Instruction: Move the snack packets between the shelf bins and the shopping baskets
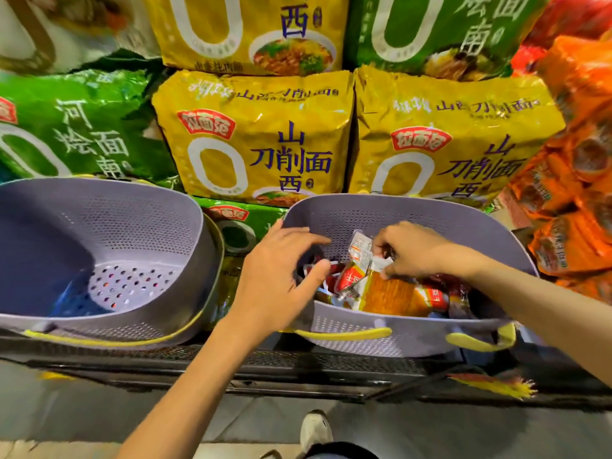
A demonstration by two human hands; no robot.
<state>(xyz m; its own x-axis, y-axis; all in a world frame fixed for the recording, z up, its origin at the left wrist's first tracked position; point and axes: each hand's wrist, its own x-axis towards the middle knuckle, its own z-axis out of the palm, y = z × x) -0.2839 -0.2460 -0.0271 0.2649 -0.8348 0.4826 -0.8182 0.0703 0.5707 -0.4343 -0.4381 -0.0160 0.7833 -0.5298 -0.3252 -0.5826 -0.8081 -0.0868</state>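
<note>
While I watch through the head camera, the biggest things in my feed are the large yellow foil noodle bags [261, 144] stacked at the back. Crumpled green noodle bags [82, 127] sit to their left and orange plastic multipacks [576, 180] to their right. Below them runs a black metal mesh shelf [298, 362], and two baskets stand on it side by side.

The lavender perforated plastic basket on the left [139, 220] shows me its holed floor and a yellow handle folded down along its front rim. The matching lavender basket on the right [364, 342] has the same yellow handles hanging at its front wall. It holds the pile of small red, orange and white snack packets [394, 293], heaped against its near side.

Both bare forearms reach up from the bottom of my view. The left hand [275, 276] hovers over the near left rim of the right-hand basket. Its fingers are loosely spread and hold nothing, and the thumb is just beside a red packet. The right hand [417, 250] is down inside that basket with its fingers curled, pinching packets at the top of the pile.

A white shoe [314, 429] shows on the floor below.
</note>
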